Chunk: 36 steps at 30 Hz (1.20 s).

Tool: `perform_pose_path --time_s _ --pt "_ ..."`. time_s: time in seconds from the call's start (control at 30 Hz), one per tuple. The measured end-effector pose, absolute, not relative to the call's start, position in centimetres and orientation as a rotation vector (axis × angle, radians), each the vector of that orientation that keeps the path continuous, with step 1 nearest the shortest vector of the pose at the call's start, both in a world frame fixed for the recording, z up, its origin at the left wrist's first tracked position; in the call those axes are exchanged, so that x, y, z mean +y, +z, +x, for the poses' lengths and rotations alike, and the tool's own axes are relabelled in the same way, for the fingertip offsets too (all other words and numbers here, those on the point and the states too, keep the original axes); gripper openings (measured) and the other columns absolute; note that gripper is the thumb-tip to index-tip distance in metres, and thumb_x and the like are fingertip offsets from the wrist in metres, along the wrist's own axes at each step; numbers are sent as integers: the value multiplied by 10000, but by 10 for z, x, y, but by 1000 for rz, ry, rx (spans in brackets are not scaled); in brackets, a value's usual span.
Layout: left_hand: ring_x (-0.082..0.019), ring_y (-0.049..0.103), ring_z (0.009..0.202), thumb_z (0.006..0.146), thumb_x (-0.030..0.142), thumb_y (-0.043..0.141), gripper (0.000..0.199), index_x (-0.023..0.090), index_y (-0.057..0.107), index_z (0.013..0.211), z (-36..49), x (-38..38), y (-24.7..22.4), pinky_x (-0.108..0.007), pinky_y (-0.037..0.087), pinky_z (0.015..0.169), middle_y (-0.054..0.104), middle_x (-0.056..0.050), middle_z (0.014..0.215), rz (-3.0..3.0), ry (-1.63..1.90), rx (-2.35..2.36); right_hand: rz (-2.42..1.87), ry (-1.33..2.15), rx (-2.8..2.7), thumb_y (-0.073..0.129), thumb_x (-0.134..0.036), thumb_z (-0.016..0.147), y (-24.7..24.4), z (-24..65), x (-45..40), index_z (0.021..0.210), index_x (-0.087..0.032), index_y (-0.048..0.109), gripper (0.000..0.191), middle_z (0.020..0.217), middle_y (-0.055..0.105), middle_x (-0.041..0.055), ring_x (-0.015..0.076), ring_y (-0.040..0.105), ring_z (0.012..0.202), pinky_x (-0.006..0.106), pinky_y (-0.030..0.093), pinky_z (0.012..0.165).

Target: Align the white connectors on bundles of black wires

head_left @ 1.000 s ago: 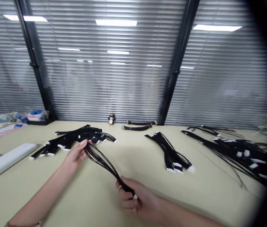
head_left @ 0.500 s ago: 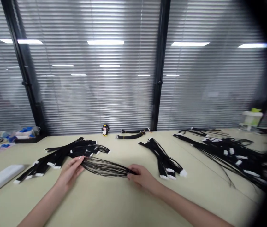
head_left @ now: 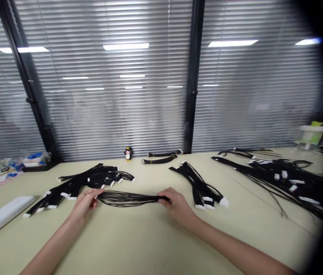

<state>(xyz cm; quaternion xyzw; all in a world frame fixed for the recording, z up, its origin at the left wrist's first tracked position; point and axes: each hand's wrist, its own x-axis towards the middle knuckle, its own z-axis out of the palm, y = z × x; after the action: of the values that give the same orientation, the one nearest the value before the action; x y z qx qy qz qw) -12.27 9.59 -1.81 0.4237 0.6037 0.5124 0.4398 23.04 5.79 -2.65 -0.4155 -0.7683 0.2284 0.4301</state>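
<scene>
Stretched between my two hands above the table is a bundle of thin black wires (head_left: pixel 130 199), its strands fanned apart toward the left. My left hand (head_left: pixel 87 200) pinches the left end, with the fingers closed on it. At the right end, my right hand (head_left: pixel 175 204) grips the bundle where the strands gather tightly; a short dark tip shows between thumb and fingers. Behind my left hand lies a pile of black cables (head_left: pixel 75 183) with white connectors. A crossed stack of similar cables (head_left: pixel 196 183) rests to the right of my right hand.
A larger heap of black cables (head_left: pixel 281 175) covers the right side. Two tied cable bundles (head_left: pixel 160 160) and a penguin figurine (head_left: pixel 128 153) stand along the back, before the blinds. A long white bar (head_left: pixel 4 217) lies at left, a white container (head_left: pixel 312 133) far right.
The wire bundle is now more level, its left part less fanned out. My right hand has moved slightly right and up. The view has shifted a little.
</scene>
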Motion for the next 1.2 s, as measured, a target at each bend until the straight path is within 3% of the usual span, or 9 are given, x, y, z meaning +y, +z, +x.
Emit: perform_pose_path --time_s 0.1,0.23,0.33,0.47,0.63,0.77,0.9,1.03,1.2 --pt "-25 458 482 533 382 747 466 112 628 894 -123 96 -22 -140 365 443 539 -4 642 1031 1284 1453 -1044 669 -1930 505 -272 827 -24 229 57 948 -211 635 188 892 618 21 145 531 794 246 383 686" --pt "-51 566 630 548 351 751 452 144 629 932 -119 94 -25 -158 501 608 601 -23 797 982 1391 1402 -1071 758 -1977 506 -323 831 -25 228 60 969 -227 608 197 871 623 -5 136 530 763 241 382 665" --pt "-90 615 764 574 303 742 400 155 630 928 -115 92 -25 -180 535 716 620 -44 939 915 1475 1356 -1086 754 -1997 552 -369 798 -28 229 59 1080 -229 553 316 994 590 18 145 534 843 237 410 690" --pt "-104 622 842 619 277 711 320 169 630 909 -110 88 -22 -162 537 739 614 -45 1027 836 1564 1339 -1019 553 -2217 537 -303 805 -29 230 52 1182 -221 489 389 1134 524 51 174 477 1042 267 401 860" --pt "-82 624 864 630 124 686 411 233 590 1014 -100 80 -12 -110 528 701 611 -14 1059 669 1497 1355 -1029 199 -2490 356 -266 900 -29 227 45 1181 -201 490 319 1045 575 72 183 520 974 298 399 842" --pt "-146 634 899 679 106 626 563 275 483 1197 -80 68 1 -255 557 764 608 -50 1058 741 1388 1182 -1057 -15 -2605 327 -276 916 -29 224 42 1236 -182 439 352 989 609 86 194 562 888 309 399 772" --pt "-188 632 921 716 185 594 600 384 409 1251 -58 54 14 -405 550 792 548 -32 1192 815 1335 991 -998 -159 -2649 292 -295 930 -26 223 37 1117 -168 522 323 914 621 85 199 563 811 300 377 687" --pt "-169 638 916 753 199 564 594 437 363 1260 -51 52 14 -413 550 798 536 -10 1223 824 1361 985 -1019 5 -2534 320 -427 910 -20 224 32 1042 -186 581 379 876 620 79 193 557 810 290 370 696" --pt "-135 639 901 780 176 539 484 363 446 1216 -66 62 6 -342 563 803 553 -15 1198 736 1481 1063 -1116 684 -2101 231 -420 933 -20 229 42 929 -186 612 447 776 606 39 135 535 700 254 381 655"
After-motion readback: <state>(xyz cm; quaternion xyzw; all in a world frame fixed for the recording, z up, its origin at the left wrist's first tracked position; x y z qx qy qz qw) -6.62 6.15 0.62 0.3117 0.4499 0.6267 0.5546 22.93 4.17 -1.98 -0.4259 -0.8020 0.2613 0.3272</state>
